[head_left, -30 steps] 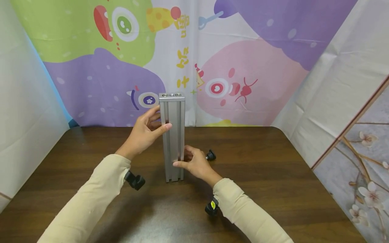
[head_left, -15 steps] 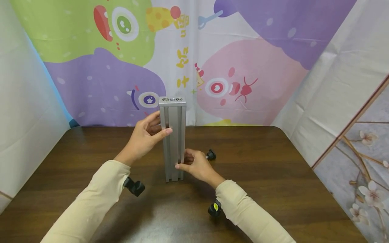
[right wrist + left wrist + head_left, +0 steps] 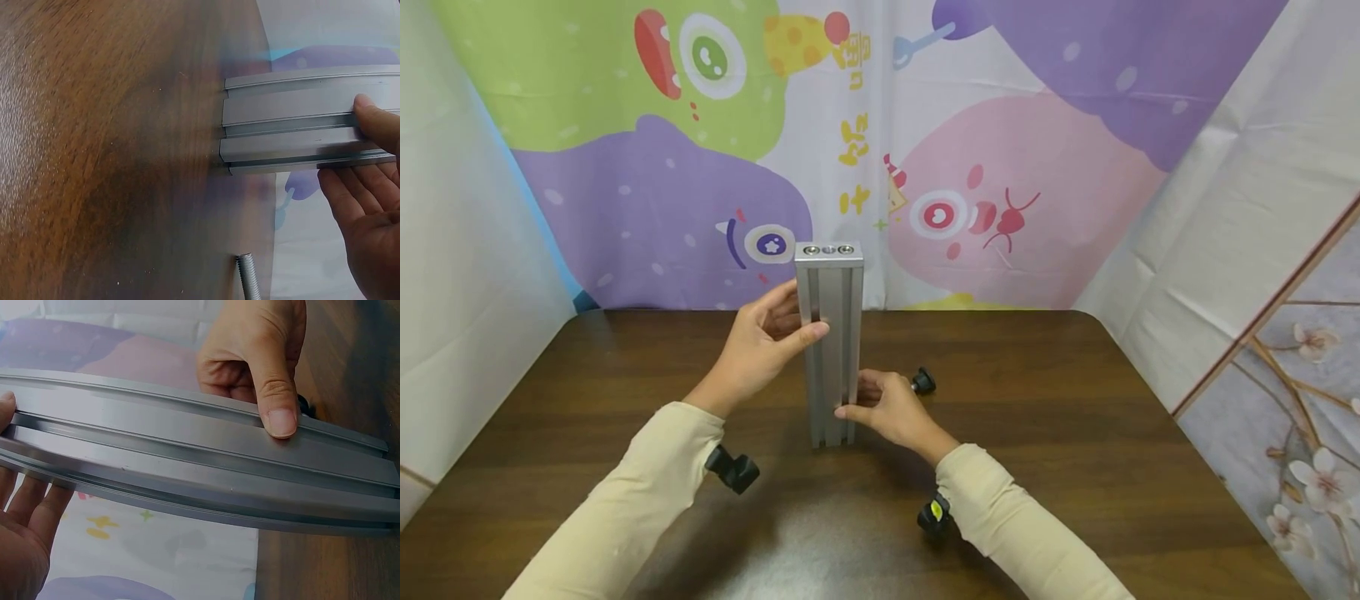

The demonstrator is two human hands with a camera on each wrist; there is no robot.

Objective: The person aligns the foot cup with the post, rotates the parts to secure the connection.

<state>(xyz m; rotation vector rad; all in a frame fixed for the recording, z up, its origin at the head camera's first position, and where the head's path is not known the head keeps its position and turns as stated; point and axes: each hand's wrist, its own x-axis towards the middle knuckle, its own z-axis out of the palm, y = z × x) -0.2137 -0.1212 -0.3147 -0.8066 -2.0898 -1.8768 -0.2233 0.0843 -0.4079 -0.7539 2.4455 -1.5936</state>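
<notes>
A slotted aluminium profile is upright at the wood-grain surface; contact is unclear. The left hand holds its upper part between thumb and fingers, the right hand its lower part likewise. Beyond rests a black-headed threaded stud; a cartoon-printed curtain hangs behind.

Here's the bar tipping nearer above the left hand, end face showing wider, that hand dipping, right hand slightly too
</notes>
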